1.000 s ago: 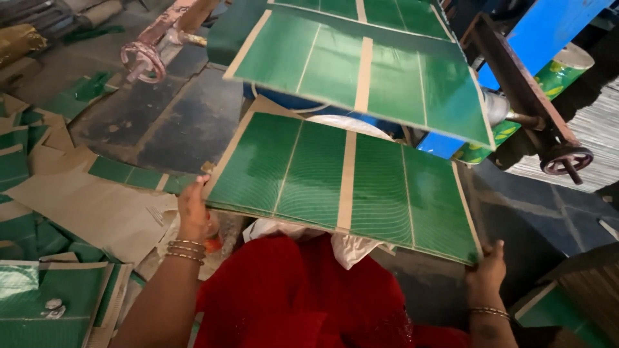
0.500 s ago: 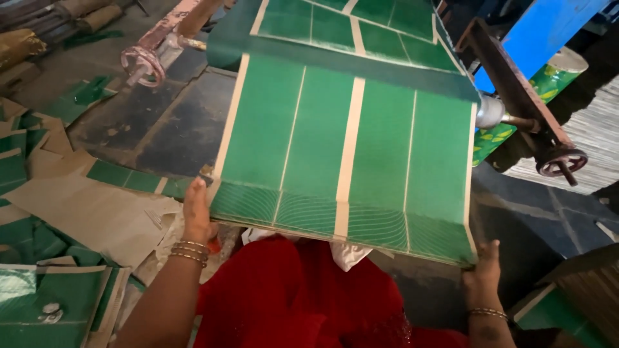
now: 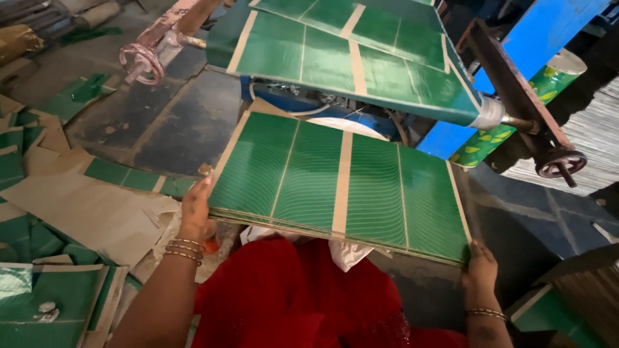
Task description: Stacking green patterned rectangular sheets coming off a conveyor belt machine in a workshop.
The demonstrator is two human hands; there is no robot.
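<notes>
I hold a stack of green printed sheets [image 3: 335, 183] with tan strips flat over my lap. My left hand [image 3: 195, 209] grips its left near corner, bangles on the wrist. My right hand [image 3: 480, 267] grips the right near corner. Above and beyond the stack, a green printed web [image 3: 348, 61] runs over a roller [image 3: 487, 116] on a machine. My red garment [image 3: 303, 303] fills the bottom middle under the stack.
A blue machine frame [image 3: 535, 45] and a rusty handwheel [image 3: 560, 164] stand at the right. Another handwheel [image 3: 142, 61] is at upper left. Loose green and brown sheets [image 3: 58, 212] litter the floor on the left. A patterned paper roll [image 3: 516, 109] lies by the frame.
The stack was tilted up toward the web half a second ago; now it lies lower and flatter over my lap. Both hands keep their grip on its corners.
</notes>
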